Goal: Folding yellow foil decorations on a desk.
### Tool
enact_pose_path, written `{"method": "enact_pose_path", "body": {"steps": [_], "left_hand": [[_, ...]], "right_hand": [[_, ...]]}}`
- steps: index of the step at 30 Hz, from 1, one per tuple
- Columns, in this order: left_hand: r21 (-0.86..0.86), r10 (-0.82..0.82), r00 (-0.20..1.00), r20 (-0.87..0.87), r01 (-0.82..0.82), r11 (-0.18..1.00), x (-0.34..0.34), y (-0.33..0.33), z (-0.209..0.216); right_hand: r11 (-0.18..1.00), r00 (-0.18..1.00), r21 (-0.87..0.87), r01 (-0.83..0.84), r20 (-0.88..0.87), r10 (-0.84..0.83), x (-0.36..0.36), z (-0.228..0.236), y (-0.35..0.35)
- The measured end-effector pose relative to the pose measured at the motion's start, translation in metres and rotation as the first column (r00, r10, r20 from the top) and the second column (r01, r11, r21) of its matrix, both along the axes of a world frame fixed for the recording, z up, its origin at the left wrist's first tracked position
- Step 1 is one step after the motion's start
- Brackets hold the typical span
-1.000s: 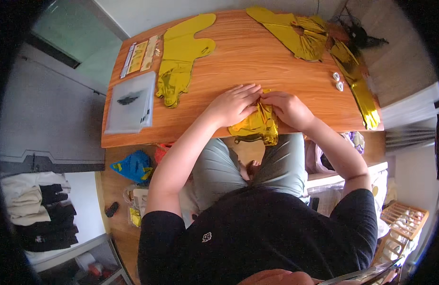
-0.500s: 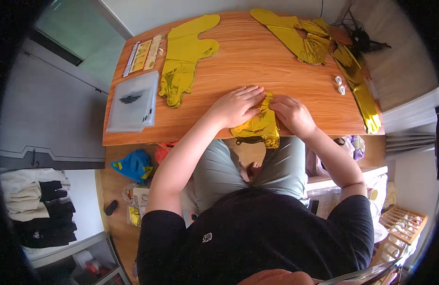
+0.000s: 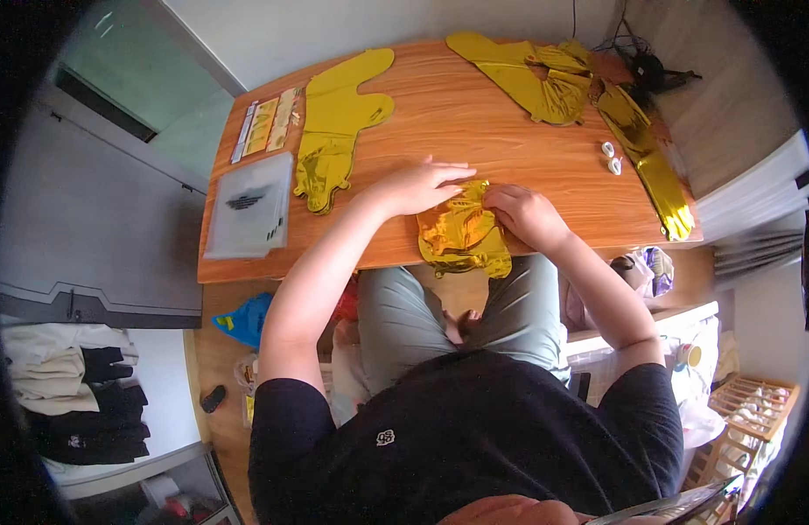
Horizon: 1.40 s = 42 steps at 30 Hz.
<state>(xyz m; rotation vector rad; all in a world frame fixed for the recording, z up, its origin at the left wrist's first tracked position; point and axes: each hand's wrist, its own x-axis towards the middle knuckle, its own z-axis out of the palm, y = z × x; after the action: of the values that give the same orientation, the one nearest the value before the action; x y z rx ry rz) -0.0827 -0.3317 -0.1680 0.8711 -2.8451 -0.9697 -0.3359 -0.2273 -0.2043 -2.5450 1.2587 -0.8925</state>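
A crumpled gold foil balloon (image 3: pixel 461 232) lies at the table's front edge, its lower part hanging over my lap. My left hand (image 3: pixel 422 186) is stretched flat with fingers apart, at the foil's upper left edge; its thumb comes close to or touches the foil. My right hand (image 3: pixel 528 216) has its fingers curled together on the foil's upper right side, pinching it. The fingertips are partly hidden. Further off to the left lies a flat gold foil balloon (image 3: pixel 330 122), uninflated, with a rounded, lobed outline.
More flat gold foil balloons (image 3: pixel 527 79) (image 3: pixel 645 157) lie at the back right and along the right side of the wooden table (image 3: pixel 422 114). Two small white rolls (image 3: pixel 611 157) sit near them. Clear plastic sleeves (image 3: pixel 249 206) and printed cards (image 3: pixel 266 124) lie left; black cables (image 3: pixel 654 70) back right.
My left hand has drawn back left from the foil, uncovering more of it. The foil looks more spread out on its left side. My right hand still pinches it. The whole view has shifted slightly.
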Motion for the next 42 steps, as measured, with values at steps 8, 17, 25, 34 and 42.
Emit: {"method": "enact_pose_path", "body": {"steps": [8,17,25,34,42], "left_hand": [[-0.482,-0.156,0.984,-0.083,0.098,0.871,-0.010,0.005,-0.026],[-0.493,-0.110,0.993,-0.041,0.075,0.867,-0.006,0.007,-0.040],[-0.522,-0.105,0.994,-0.036,0.071,0.850,-0.006,0.007,-0.041],[-0.508,-0.120,0.992,-0.033,0.087,0.857,-0.005,0.006,-0.040],[-0.549,-0.160,0.987,-0.014,0.126,0.826,-0.003,0.009,-0.034]], "right_hand": [[1.000,0.998,0.011,-0.016,-0.052,0.017,0.001,-0.002,-0.006],[0.994,0.989,-0.034,-0.104,-0.110,0.099,-0.005,0.006,-0.005],[0.947,0.960,-0.195,-0.255,-0.170,0.223,-0.015,0.005,-0.006],[0.955,0.955,-0.040,-0.293,-0.066,0.290,-0.017,0.005,-0.004],[0.946,0.937,-0.023,-0.324,-0.141,0.318,-0.015,0.019,0.002]]}}
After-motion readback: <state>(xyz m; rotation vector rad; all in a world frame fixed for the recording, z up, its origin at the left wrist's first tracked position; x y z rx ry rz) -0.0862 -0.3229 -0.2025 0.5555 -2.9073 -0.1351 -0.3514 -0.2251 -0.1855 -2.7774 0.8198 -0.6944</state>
